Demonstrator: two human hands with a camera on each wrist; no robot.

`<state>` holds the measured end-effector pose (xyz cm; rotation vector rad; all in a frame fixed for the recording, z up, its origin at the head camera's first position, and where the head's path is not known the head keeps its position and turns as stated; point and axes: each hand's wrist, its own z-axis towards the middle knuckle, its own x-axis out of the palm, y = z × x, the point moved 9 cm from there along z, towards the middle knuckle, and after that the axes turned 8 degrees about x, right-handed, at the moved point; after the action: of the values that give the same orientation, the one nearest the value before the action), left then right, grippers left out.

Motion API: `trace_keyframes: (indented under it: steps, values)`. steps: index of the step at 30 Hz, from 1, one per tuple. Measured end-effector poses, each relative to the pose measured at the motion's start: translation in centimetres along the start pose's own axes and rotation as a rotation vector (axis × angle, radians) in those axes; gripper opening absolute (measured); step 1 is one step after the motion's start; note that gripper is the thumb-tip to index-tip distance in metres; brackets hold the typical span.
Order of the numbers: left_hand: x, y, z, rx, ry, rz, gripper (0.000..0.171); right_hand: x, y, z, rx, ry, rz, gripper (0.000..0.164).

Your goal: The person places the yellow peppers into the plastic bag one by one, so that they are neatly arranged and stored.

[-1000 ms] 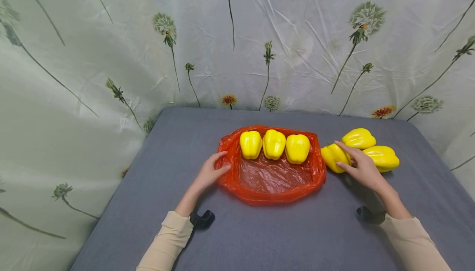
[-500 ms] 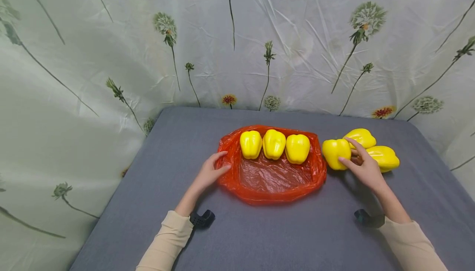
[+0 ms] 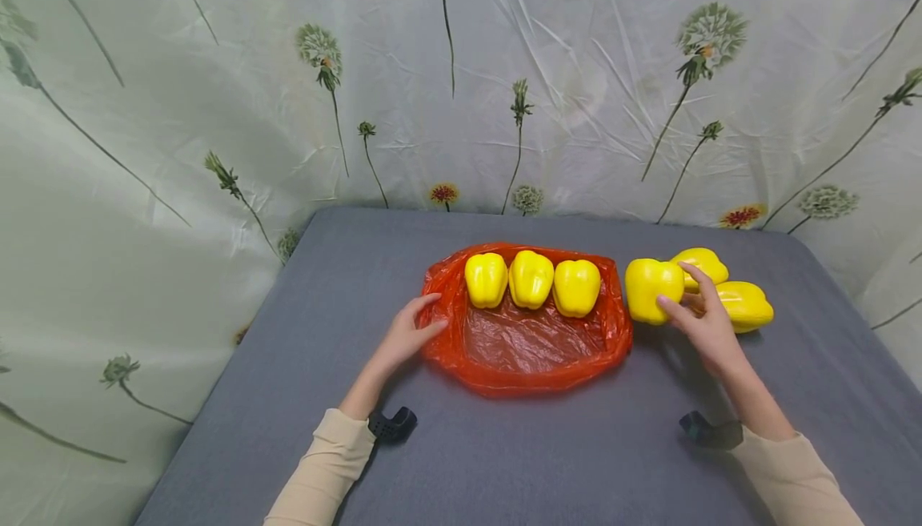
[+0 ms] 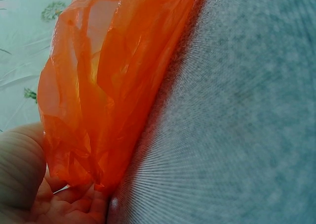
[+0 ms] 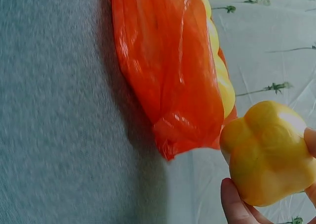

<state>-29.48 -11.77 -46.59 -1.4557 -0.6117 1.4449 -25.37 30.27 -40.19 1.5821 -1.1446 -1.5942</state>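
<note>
A red plastic bag (image 3: pixel 533 386) lies spread open on the grey table. Three yellow bell peppers (image 3: pixel 531 280) stand in a row along its far side. At the bag's left end, my left hand (image 3: pixel 403 338) holds the plastic edge; the left wrist view shows bunched red film (image 4: pixel 94 110) between thumb and curled fingers. My right hand (image 3: pixel 709 326) grips another yellow bell pepper (image 5: pixel 269 152) with thumb and fingers, raised just off the bag's right end. Behind that hand, two more yellow bell peppers (image 3: pixel 745 306) (image 3: pixel 702 263) lie on the table, partly covered by it.
The grey cloth-covered table (image 3: pixel 533 462) reaches back to a pale curtain (image 3: pixel 403 94) printed with dandelions. A dark strap mount (image 3: pixel 392 426) sits on the left wrist, another mount (image 3: pixel 709 430) on the right.
My right hand has lifted its bell pepper off the table, turned it upright and drawn it slightly up beside the bag. The left hand and the bag have stayed in place.
</note>
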Motion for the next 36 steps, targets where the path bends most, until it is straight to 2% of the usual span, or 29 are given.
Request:
trace_keyframes:
  steps: [9, 23, 31, 36]
  values:
    - [0.0, -0.1, 0.0, -0.006, -0.002, 0.003, 0.053, 1.3, 1.0, -0.9, -0.025, 0.019, 0.052, 0.064]
    - [0.0, -0.3, -0.1, 0.007, -0.004, 0.018, 0.053, 3.9, 2.6, -2.3, -0.050, 0.100, 0.093, 0.066]
    - [0.0, -0.3, -0.1, 0.006, -0.006, 0.028, 0.053, 5.9, 3.3, -2.8, -0.061, 0.168, 0.080, 0.063]
    - [0.0, -0.3, -0.1, 0.009, -0.002, 0.037, 0.053, 7.2, 3.5, -2.8, -0.055, 0.204, 0.004, 0.070]
